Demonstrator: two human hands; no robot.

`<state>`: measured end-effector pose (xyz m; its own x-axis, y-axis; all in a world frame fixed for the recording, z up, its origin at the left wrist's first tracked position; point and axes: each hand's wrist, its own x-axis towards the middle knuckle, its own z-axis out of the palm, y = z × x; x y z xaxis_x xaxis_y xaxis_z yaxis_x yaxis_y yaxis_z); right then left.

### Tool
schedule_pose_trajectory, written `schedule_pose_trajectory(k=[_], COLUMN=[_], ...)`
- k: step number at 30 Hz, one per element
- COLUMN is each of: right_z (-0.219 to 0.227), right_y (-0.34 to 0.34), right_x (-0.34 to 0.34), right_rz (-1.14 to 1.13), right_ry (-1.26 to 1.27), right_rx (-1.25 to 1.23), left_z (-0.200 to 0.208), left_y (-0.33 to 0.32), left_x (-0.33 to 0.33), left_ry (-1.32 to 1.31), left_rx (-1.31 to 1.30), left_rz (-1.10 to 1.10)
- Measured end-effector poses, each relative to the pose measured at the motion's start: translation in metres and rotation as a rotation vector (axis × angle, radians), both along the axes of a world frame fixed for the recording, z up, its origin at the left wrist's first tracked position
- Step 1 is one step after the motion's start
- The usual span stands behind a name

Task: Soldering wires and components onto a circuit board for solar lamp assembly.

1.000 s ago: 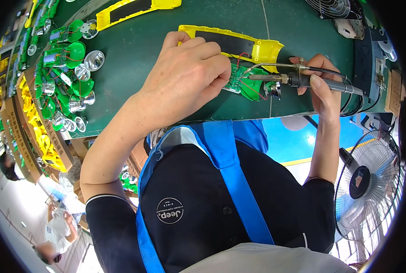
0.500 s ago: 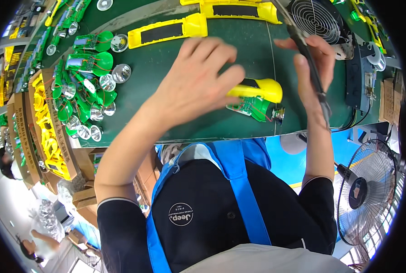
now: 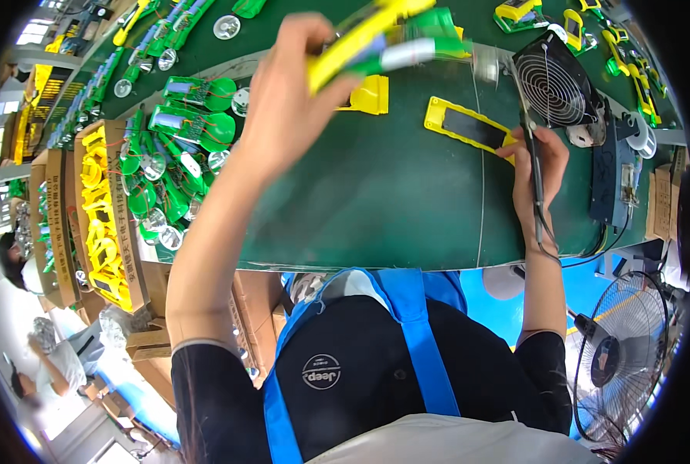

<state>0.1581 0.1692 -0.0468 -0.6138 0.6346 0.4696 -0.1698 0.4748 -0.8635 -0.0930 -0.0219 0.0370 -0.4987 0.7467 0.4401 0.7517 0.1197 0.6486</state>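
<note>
My left hand (image 3: 283, 97) is raised over the far part of the table, its fingers closed on a flashlight assembly. That assembly has a yellow shell (image 3: 346, 50) and a green half with a circuit board, blurred by motion, and a silver reflector (image 3: 486, 63) hangs off its right end. In my right hand (image 3: 544, 158) is a soldering iron (image 3: 537, 174) with a black handle, its tip pointing away from me beside the fan. A yellow shell with a dark panel (image 3: 470, 128) lies by my right fingertips; whether they touch it, I cannot tell. Another yellow shell (image 3: 373, 95) is partly hidden behind my left hand.
Green boards with reflectors (image 3: 198, 127) are heaped on the left, beside a cardboard box (image 3: 134, 271) of yellow parts. A square black fan (image 3: 550, 87) and a dark control box (image 3: 609, 182) stand at the right, with cables. A floor fan (image 3: 616, 356) stands beyond the table's near edge.
My left hand has lifted the flashlight assembly from near the table's front edge up and away. My right hand still holds the soldering iron, now turned more upright. The view has shifted somewhat.
</note>
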Motion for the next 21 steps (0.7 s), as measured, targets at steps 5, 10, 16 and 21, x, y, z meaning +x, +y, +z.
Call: schedule_pose_trajectory(k=[5, 10, 16, 21], right_z=[-0.006, -0.006, 0.003, 0.001], right_y=[0.003, 0.006, 0.012, 0.005], right_x=[-0.006, -0.001, -0.001, -0.004], right_rz=[0.057, 0.122, 0.156, 0.19], right_ry=[0.045, 0.044, -0.023, 0.013], right_rx=[0.115, 0.129, 0.197, 0.165], left_z=[-0.028, -0.04, -0.058, -0.034], left_y=[0.118, 0.156, 0.109, 0.082], left_x=[-0.058, -0.087, -0.213, -0.196], left_ry=[0.015, 0.16, 1.375, 1.262], left_rx=[-0.053, -0.034, -0.317, -0.861], left_rz=[0.215, 0.22, 0.348, 0.311])
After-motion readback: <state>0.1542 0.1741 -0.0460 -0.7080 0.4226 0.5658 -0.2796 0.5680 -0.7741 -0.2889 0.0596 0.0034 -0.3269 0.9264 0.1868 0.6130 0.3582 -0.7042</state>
